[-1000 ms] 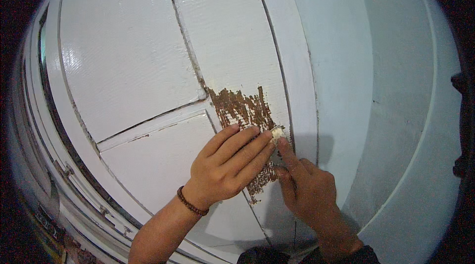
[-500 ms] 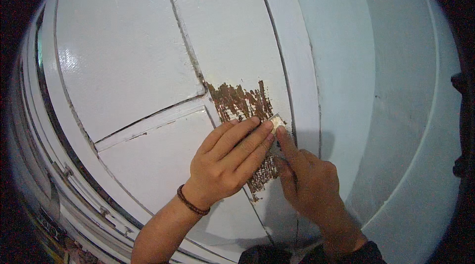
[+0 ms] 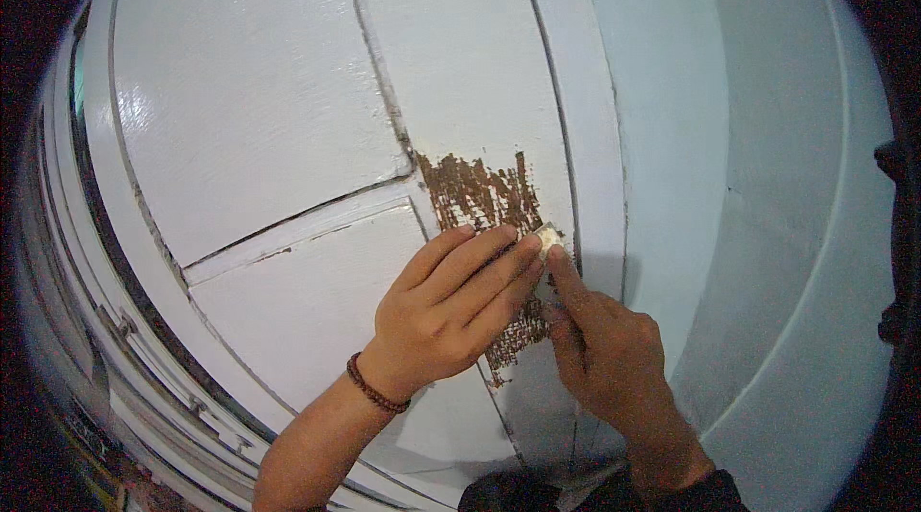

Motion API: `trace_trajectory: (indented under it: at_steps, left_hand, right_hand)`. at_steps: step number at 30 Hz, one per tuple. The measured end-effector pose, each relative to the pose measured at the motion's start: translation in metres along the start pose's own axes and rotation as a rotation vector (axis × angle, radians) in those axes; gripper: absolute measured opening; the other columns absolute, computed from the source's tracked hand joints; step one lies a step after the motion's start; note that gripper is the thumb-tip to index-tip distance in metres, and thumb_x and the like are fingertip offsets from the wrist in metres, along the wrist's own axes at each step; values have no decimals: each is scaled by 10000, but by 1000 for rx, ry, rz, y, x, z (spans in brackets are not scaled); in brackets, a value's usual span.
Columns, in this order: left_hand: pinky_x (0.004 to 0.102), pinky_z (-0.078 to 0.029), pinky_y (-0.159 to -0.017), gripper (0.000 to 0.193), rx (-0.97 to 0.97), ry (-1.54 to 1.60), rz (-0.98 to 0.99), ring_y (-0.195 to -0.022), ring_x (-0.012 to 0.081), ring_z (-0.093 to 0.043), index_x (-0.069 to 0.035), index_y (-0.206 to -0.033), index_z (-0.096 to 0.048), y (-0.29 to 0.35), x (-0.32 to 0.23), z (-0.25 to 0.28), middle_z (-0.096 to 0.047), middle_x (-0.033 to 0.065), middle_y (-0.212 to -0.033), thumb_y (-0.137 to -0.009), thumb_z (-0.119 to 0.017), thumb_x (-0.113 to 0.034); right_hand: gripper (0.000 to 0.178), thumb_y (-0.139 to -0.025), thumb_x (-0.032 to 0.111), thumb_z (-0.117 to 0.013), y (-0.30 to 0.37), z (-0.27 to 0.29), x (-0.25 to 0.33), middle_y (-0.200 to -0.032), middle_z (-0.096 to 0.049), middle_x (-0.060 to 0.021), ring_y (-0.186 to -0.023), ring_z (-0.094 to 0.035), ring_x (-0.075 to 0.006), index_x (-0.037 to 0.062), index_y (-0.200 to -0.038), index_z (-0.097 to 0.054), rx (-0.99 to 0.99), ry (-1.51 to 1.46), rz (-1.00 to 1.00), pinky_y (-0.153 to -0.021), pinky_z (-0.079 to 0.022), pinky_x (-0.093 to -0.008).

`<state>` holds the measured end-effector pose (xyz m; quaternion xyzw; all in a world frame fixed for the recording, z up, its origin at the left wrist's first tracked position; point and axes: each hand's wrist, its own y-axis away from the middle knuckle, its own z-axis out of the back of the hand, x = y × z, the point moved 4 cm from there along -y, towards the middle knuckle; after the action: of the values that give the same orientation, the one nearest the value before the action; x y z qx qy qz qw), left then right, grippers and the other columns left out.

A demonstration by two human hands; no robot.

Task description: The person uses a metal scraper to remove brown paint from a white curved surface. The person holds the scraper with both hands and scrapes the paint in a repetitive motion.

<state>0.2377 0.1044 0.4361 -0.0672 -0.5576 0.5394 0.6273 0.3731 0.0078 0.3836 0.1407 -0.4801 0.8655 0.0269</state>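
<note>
Flat metal blade (image 3: pixel 550 238) held in both hands at the right side of the brown patch (image 3: pixel 477 188) on the white door (image 3: pixel 249 90).
It has slid slightly down; the patch looks no larger. Left hand (image 3: pixel 460 306) nearly flat, fingers straight, thumb hidden; right hand (image 3: pixel 609 344) seems to pinch it, index extended.

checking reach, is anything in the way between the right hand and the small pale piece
Nothing visible: the index finger of the right hand appears to touch the small pale piece; the left hand lies alongside, partly over the brown patch.
</note>
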Motion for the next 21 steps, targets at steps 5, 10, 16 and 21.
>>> trace_trajectory:
  at_steps: [5,10,16,21]
  left_hand:
    - [407,-457,-1116,244,-16,-18,28,-1273,206,-617,-114,-1123,-755,1,0,-1,-705,32,-1315,-933,-625,-195]
    - [424,-418,-1149,274,-6,-21,43,-1308,187,-584,-137,-1149,-759,4,-3,-1,-694,11,-1334,-918,-630,-209]
    - [433,-408,-1164,329,-2,1,34,-1321,192,-566,-119,-1189,-743,6,0,-1,-677,12,-1355,-896,-631,-218]
    - [439,-404,-1175,385,5,38,20,-1333,206,-549,-101,-1245,-705,10,2,-2,-640,24,-1391,-885,-642,-223]
  right_hand:
    - [571,-989,171,-645,0,2,0,-901,-720,-213,-759,-726,-367,53,-1524,-483,71,14,-38,-667,-579,-453]
    - [555,-989,149,-648,2,6,4,-894,-718,-229,-745,-725,-377,44,-1513,-497,88,6,-52,-661,-579,-456]
    - [542,-989,123,-652,2,6,8,-886,-719,-228,-752,-728,-382,45,-1506,-508,69,65,-68,-660,-579,-446]
    - [553,-990,122,-656,2,3,11,-893,-722,-231,-774,-735,-382,70,-1518,-504,45,58,-87,-676,-579,-428]
